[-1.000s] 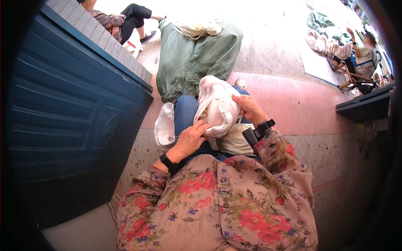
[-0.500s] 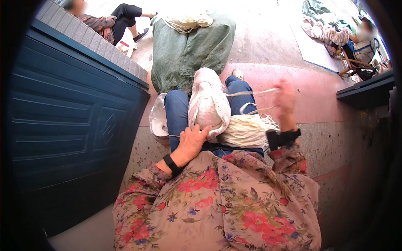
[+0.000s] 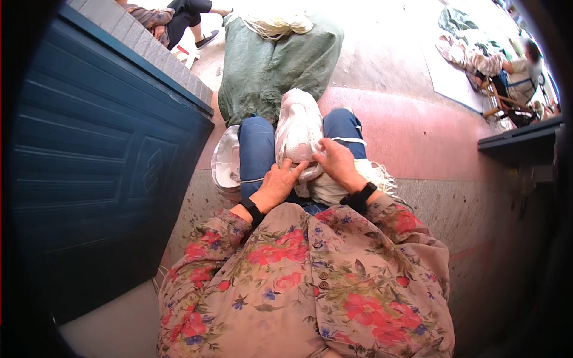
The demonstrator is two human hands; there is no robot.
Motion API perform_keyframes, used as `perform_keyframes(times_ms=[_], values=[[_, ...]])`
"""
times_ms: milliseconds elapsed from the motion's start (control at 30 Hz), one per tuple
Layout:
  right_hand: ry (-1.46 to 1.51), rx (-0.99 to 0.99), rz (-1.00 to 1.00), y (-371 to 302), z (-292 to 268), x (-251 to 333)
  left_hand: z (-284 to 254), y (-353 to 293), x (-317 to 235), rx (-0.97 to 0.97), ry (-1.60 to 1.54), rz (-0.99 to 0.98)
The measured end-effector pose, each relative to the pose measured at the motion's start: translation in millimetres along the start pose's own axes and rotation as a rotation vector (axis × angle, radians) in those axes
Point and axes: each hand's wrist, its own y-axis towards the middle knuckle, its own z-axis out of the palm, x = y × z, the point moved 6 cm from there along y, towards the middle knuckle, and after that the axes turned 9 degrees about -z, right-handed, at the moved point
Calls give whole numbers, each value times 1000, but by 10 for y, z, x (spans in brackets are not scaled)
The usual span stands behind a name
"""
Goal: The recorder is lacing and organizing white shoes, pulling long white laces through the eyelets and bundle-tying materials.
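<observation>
A white sneaker (image 3: 296, 122) lies between my thighs, toe pointing away, its opening toward me. My left hand (image 3: 278, 184) grips it at the opening, with fingertips over the tongue end. At the sneaker's right edge, my right hand (image 3: 337, 162) has its thumb and fingers bent close to the upper; what lies between the fingertips is too small to make out. A white shoelace (image 3: 352, 141) loops across my right knee beside that hand. Under my right wrist, a bundle of white laces (image 3: 377, 177) rests on my lap. Another white shoe (image 3: 225, 162) sits beside my left leg.
A big green sack (image 3: 280, 65) stands beyond my knees, topped by more white laces (image 3: 271, 25). A dark blue panelled door (image 3: 89, 161) is close on the left. Far left, a person (image 3: 185, 21) sits; another person (image 3: 525, 77) sits at far right near piled material.
My right hand has come in from the far right, where it was drawing the lace out, to the sneaker's right edge. The lace now lies slack over my knee. My left hand stays on the sneaker.
</observation>
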Motion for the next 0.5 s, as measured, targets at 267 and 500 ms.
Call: perform_keyframes(times_ms=[267, 500], values=[[93, 82, -184, 1, -207, 372, -388, -22, -136, -4, 13, 44], [163, 522, -548, -312, 38, 945, -291, 213, 64, 601, -1361, -704]])
